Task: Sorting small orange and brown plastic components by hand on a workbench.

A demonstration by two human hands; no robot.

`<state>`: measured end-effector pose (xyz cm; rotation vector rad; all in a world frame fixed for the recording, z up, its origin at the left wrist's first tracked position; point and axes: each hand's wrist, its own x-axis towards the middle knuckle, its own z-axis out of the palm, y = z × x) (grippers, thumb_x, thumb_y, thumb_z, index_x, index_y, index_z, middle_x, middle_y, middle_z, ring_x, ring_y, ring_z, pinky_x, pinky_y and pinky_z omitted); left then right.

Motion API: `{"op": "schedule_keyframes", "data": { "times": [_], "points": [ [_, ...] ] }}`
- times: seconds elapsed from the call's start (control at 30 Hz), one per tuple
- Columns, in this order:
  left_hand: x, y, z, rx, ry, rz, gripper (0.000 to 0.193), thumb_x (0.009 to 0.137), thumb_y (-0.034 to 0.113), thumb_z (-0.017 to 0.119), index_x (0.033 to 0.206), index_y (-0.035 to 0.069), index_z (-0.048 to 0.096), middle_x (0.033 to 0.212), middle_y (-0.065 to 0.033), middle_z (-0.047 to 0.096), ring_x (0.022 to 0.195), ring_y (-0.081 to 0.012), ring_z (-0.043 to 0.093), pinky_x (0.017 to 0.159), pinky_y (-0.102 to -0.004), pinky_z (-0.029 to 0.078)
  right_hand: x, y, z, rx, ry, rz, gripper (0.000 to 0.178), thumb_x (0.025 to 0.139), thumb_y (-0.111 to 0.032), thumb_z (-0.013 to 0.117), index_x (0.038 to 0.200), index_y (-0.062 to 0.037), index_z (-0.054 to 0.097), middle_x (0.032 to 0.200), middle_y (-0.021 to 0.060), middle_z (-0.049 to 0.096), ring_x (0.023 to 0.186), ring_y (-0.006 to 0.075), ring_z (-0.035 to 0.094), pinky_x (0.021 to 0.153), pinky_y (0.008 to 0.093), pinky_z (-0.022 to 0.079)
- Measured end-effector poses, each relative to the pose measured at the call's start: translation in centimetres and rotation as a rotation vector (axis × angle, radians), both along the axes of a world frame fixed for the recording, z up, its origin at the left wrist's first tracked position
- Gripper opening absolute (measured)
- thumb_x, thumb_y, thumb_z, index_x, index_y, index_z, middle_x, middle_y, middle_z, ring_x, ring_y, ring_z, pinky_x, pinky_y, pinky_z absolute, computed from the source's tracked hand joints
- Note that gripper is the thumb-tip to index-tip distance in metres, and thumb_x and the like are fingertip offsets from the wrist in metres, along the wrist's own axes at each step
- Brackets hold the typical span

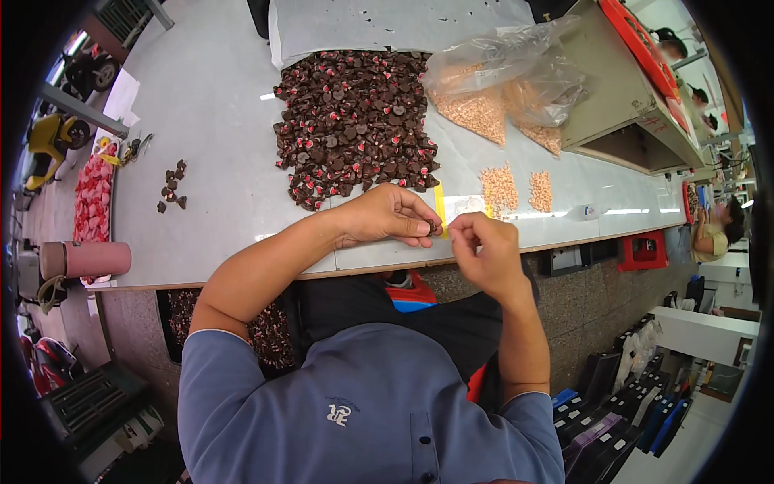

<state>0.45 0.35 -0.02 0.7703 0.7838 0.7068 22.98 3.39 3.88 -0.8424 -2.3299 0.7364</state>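
Note:
My left hand (391, 216) is closed in a pinch on a small dark brown piece (434, 229) near the table's front edge. Just to its right, the fingers of my right hand (487, 247) are pressed together; whatever they hold is too small to make out. A yellow strip (439, 203) lies by my left fingertips. Beyond my left hand spreads a large pile of dark brown pieces (355, 125), many with red spots. Small tan pieces lie in two patches, a wider one (500, 190) and a narrower one (540, 192), past my right hand.
Clear plastic bags (468, 101) of tan pieces lean by a beige metal box (625, 105). Leftward are a few dark pieces (171, 189), a tray of pink-red pieces (93, 198) and a pink bottle (97, 260). A red stool (643, 252) stands under the table; a person (713, 234) is at far right.

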Motion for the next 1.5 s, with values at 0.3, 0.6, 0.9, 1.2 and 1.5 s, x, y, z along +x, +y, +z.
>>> {"op": "schedule_keyframes", "data": {
  "times": [0.3,0.6,0.9,1.2,1.5],
  "points": [
    [0.0,0.0,-0.1,-0.006,0.016,0.018,0.029,0.089,0.006,0.067,0.115,-0.006,0.060,0.104,-0.0148,0.068,0.092,-0.0190,0.069,0.079,-0.0251,0.057,-1.1,-0.4,-0.5,0.106,0.048,0.015,0.011,0.076,0.003,0.068,0.083,-0.0027,0.062,0.056,0.0042,0.057,0.046,0.0149,0.055,0.044,0.0272,0.041],
    [-0.2,-0.1,-0.4,-0.004,0.015,0.041,0.027,0.089,0.006,0.067,0.113,-0.006,0.062,0.104,-0.0152,0.068,0.091,-0.0191,0.069,0.080,-0.0262,0.057,-1.7,-1.0,-1.2,0.356,0.002,0.059,0.013,0.076,0.001,0.070,0.081,-0.0044,0.061,0.059,0.0050,0.057,0.049,0.0200,0.057,0.048,0.0319,0.043],
    [0.6,0.3,-0.7,0.062,0.022,0.045,0.029,0.086,0.007,0.071,0.110,-0.007,0.064,0.110,-0.0185,0.068,0.095,-0.0221,0.069,0.086,-0.0314,0.056,4.8,1.3,-1.4,-0.154,0.391,-0.506,0.012,0.095,-0.004,0.056,0.095,0.0022,0.066,0.069,-0.0004,0.057,0.059,0.0058,0.051,0.055,0.0228,0.042],
    [0.0,-0.8,0.5,0.021,0.117,0.111,0.036,0.080,0.008,0.077,0.107,-0.010,0.063,0.107,-0.0191,0.068,0.085,-0.0192,0.068,0.081,-0.0283,0.056,17.9,8.5,-7.2,0.284,0.166,-1.360,0.062,0.080,-0.028,0.075,0.129,-0.0019,0.047,0.124,0.0191,0.051,0.121,0.0321,0.047,0.105,0.0432,0.034],
    [0.3,-0.4,0.6,0.021,0.124,0.055,0.032,0.082,0.005,0.074,0.108,-0.009,0.063,0.110,-0.0195,0.068,0.088,-0.0206,0.068,0.081,-0.0288,0.056,19.8,12.3,-7.4,0.332,0.048,-1.275,0.039,0.077,-0.025,0.076,0.102,-0.0040,0.056,0.118,0.0166,0.058,0.122,0.0356,0.046,0.105,0.0455,0.032]
  ]
}}
